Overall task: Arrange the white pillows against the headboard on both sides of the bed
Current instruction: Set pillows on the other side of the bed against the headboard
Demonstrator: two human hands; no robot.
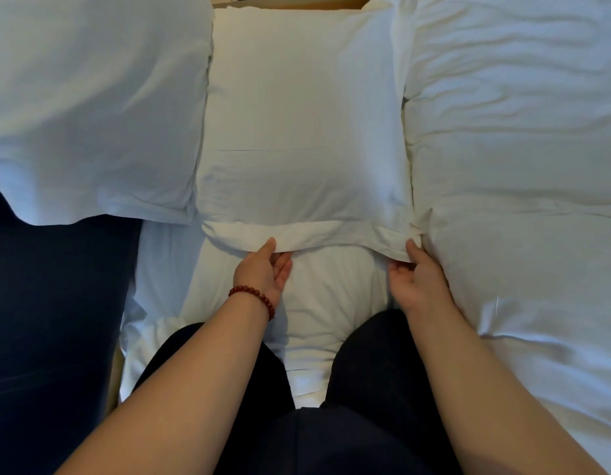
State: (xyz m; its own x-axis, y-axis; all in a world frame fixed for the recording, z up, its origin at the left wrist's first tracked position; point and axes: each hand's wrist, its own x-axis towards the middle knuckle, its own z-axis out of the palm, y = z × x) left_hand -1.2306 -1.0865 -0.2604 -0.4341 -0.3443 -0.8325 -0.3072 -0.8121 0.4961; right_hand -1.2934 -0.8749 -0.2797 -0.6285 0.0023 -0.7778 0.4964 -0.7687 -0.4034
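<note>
White pillow (297, 125) lies flat; left hand (263, 272) and right hand (418, 282) each pinch its near hem, probably to slide it squarely toward the headboard (314, 2)

Sheet (331, 303) before middle pillow (297, 132) lies open; left pillow (91, 114) and duvet (519, 166) seemingly hem it.

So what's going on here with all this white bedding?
A person is kneeling on a bed, making it up. Their left hand, with a red bead bracelet at the wrist, and their right hand each pinch the near edge of the middle pillow. Its far end lies up by a wooden strip, probably the headboard. A second pillow lies beside it on the left, and rumpled white bedding lies on the right.
</note>
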